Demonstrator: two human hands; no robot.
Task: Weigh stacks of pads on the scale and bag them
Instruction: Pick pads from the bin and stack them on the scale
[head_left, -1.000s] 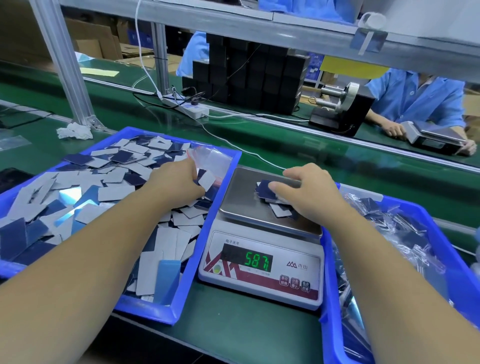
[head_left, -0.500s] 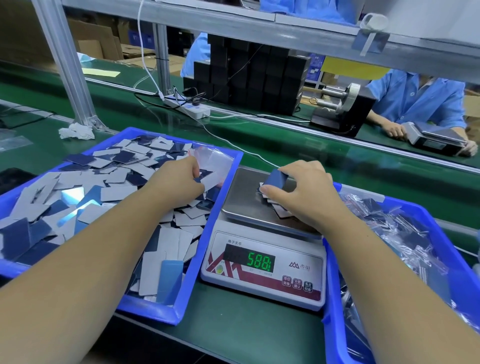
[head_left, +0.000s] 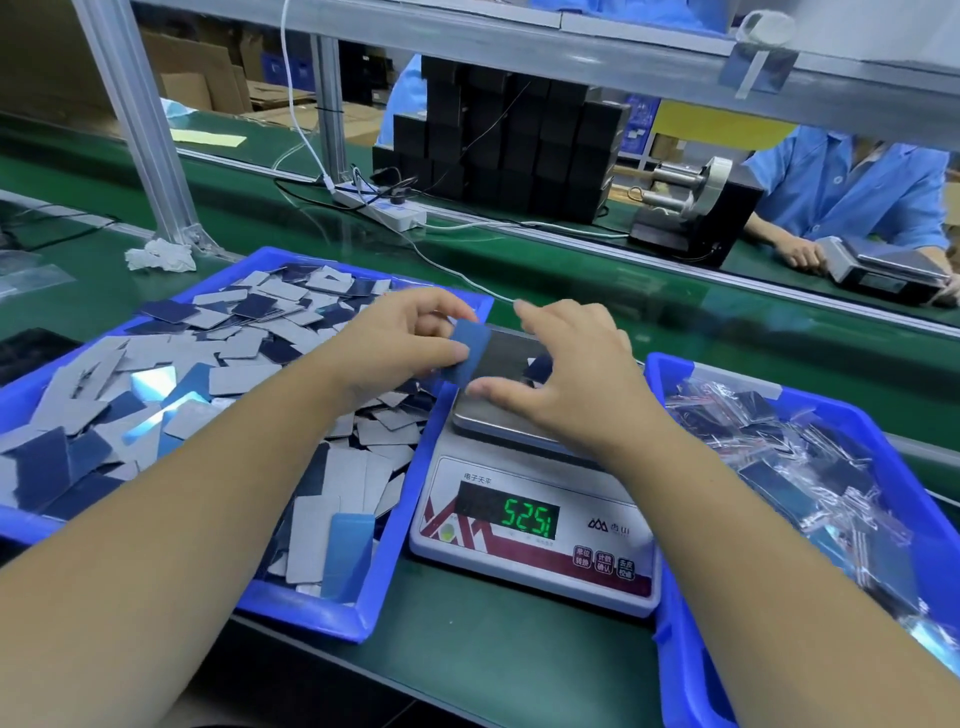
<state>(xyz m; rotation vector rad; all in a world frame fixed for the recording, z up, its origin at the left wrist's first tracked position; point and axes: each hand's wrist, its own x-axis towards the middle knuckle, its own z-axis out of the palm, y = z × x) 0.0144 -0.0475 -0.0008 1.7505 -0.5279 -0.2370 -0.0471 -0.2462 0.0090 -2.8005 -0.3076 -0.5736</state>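
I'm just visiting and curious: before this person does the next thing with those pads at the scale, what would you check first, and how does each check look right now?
1. Blue rectangular pad held securely: ok, the left hand pinches it.
2. White digital scale switched on: ok, green digits are lit.
3. Reading settled: cannot tell, the right hand hovers at the steel platform.
4. Dark pads on the platform neatly stacked: cannot tell, the right hand hides most of them.
5. Supply ready: ok, the blue plastic bin of loose pads is well filled.
6. Empty bag at hand: cannot tell.
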